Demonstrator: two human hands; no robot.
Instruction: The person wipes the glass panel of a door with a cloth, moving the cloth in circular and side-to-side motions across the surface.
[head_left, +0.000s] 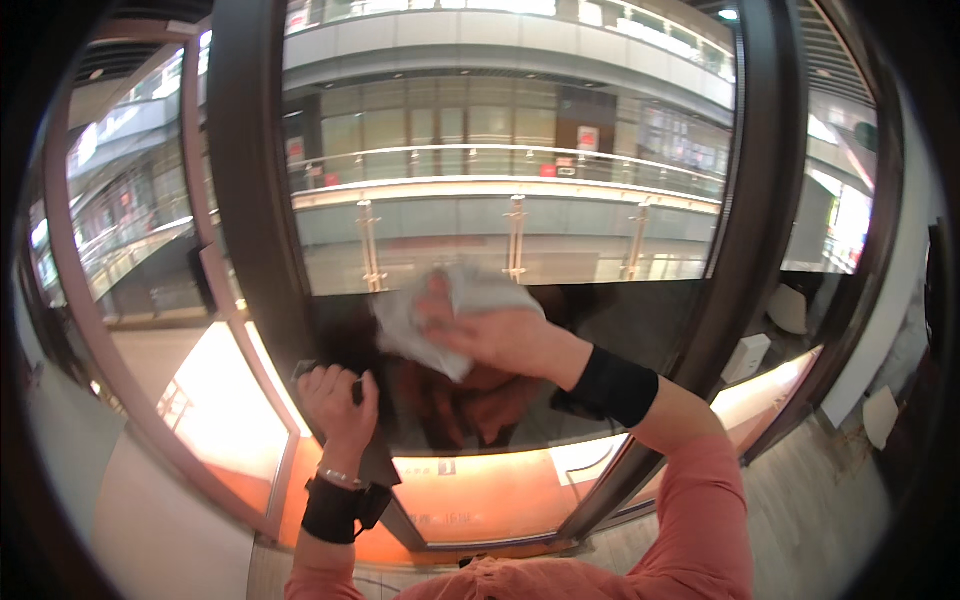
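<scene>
My right hand (487, 337) presses a crumpled white cloth (420, 337) against a large glass pane (495, 112). The hand and cloth are blurred and lie partly over a dark band (637, 322) across the lower glass. At the lower left, my left hand (341, 401) is curled beside the dark window frame post (259, 187). A small dark shape shows at its fingers, too unclear to name. Each wrist wears a black band; the left also has a bracelet (339, 475).
Dark posts flank the pane, with another post (757, 225) at right. A white socket box (746, 358) sits at the right, near a pale chair (880, 417). Orange panels (480, 495) bearing writing lie below the dark band. Through the glass stands a walkway railing (517, 232).
</scene>
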